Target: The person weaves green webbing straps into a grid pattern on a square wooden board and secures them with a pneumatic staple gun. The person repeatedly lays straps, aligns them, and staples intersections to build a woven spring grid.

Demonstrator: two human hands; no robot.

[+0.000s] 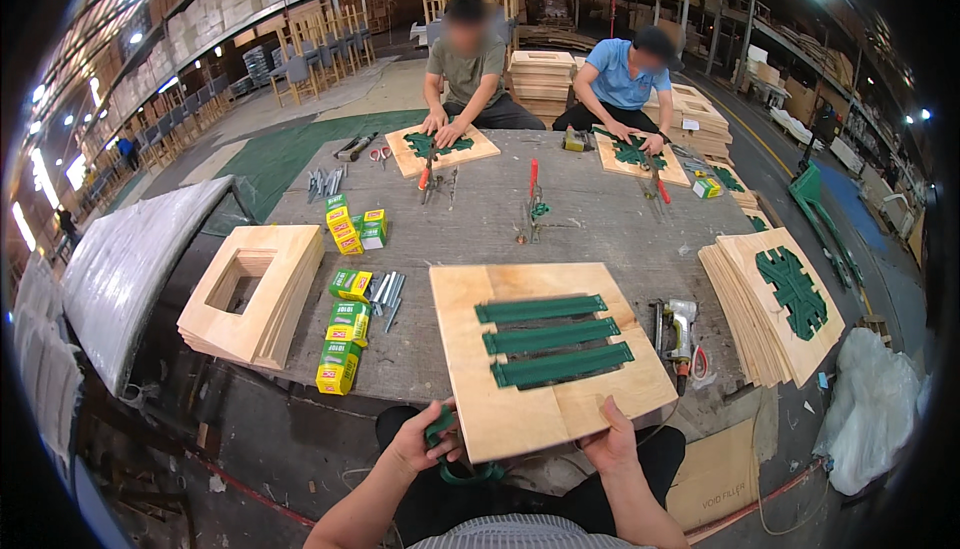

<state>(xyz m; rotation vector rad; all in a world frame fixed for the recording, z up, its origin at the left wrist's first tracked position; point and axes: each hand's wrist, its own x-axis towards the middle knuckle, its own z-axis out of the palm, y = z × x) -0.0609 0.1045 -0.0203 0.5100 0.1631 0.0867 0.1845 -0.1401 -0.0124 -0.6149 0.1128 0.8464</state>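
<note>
a wooden board reaches out from over the near edge of the grey table to above the person's lap; i cannot tell whether its far end rests on the table; three green straps run left to right across its middle, apart from one another, with dark gaps between; the right hand grips the board's near edge toward the right, thumb on top; the left hand is curled around a loose green strap just beside the board's near left corner, and i cannot tell if it touches the wood; left of the board stand green and yellow boxes with metal strips beside them, and farther left a stack of wooden frames; just right of the board lie a staple gun and scissors; farther right is a stack of boards, its top one covered in woven green straps; across the table two co-workers bend over boards of their own, one in a blue shirt
</note>
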